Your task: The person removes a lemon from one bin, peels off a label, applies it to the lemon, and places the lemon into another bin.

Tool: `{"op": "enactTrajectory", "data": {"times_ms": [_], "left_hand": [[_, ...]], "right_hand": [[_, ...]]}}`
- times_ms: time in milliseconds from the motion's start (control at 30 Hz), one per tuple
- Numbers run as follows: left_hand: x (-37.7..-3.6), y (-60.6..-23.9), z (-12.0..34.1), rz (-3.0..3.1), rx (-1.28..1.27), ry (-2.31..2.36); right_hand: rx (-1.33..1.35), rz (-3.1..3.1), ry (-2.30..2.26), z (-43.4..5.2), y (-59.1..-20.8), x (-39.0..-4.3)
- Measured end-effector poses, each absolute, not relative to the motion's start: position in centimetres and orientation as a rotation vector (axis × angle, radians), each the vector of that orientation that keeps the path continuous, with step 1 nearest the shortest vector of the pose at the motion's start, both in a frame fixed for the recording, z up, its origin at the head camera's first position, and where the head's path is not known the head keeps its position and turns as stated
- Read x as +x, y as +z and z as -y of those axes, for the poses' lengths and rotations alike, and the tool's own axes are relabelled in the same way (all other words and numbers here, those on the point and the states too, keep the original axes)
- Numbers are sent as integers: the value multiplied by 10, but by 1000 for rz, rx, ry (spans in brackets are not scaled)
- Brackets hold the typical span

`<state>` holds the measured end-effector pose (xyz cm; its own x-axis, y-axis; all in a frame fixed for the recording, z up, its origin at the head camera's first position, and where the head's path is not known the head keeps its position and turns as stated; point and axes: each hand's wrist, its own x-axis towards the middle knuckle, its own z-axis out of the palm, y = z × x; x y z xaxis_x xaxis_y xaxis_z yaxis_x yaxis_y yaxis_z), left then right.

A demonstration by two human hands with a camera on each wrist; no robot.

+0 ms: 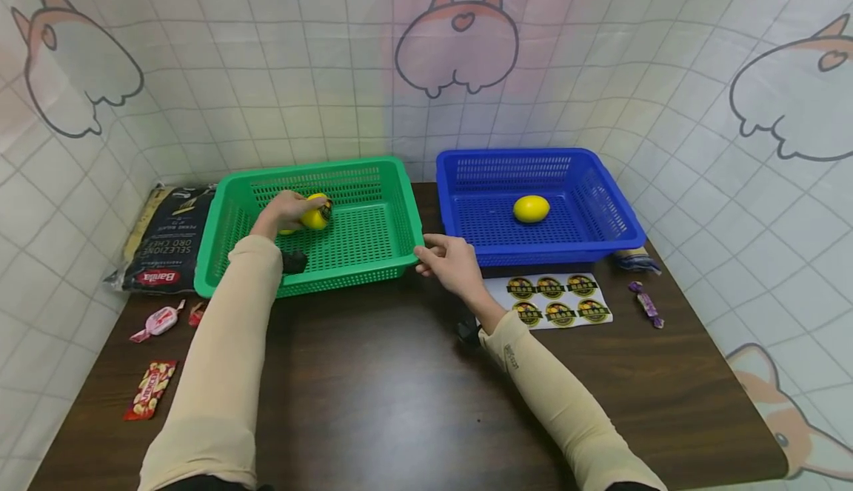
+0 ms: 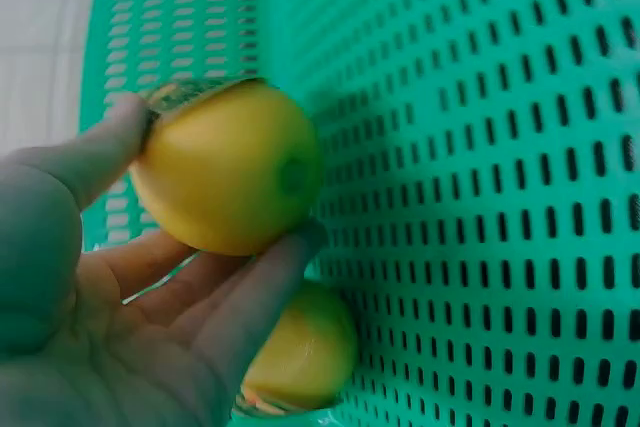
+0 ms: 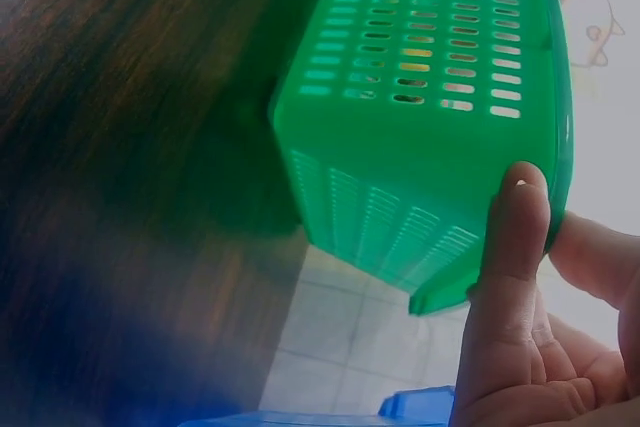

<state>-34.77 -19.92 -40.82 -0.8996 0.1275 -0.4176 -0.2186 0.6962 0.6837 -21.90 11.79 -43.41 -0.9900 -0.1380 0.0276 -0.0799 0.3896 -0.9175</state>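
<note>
My left hand (image 1: 288, 209) reaches into the green basket (image 1: 373, 172) and grips a yellow lemon (image 1: 317, 212) bearing a dark sticker. In the left wrist view my thumb and fingers (image 2: 250, 297) wrap that lemon (image 2: 225, 167) just above the basket's floor (image 2: 480, 147). A second lemon (image 2: 300, 352) lies below it against the basket. My right hand (image 1: 445, 258) pinches the green basket's front right corner, and its thumb (image 3: 510, 247) lies against the rim (image 3: 420, 127). Another lemon (image 1: 531, 209) sits in the blue basket (image 1: 526, 154) to the right.
A dark pasta bag (image 1: 166, 239) lies left of the green basket. Wrapped candies (image 1: 158, 322) and a red snack packet (image 1: 149, 389) sit near the table's left edge. A sheet of round stickers (image 1: 553, 300) and a purple candy (image 1: 645, 302) lie in front of the blue basket.
</note>
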Motion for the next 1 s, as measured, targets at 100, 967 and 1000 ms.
{"op": "enactTrajectory", "data": {"times_ms": [100, 967, 1000], "left_hand": [[-348, -412, 194, -2544, -47, 962], [-328, -371, 186, -2726, -67, 497], [-328, -368, 185, -2731, -35, 496]], "right_hand": [[-212, -2594, -1677, -118, -434, -218], [-251, -2617, -1650, -118, -431, -217], [-249, -2617, -1650, -118, -431, -217]]}}
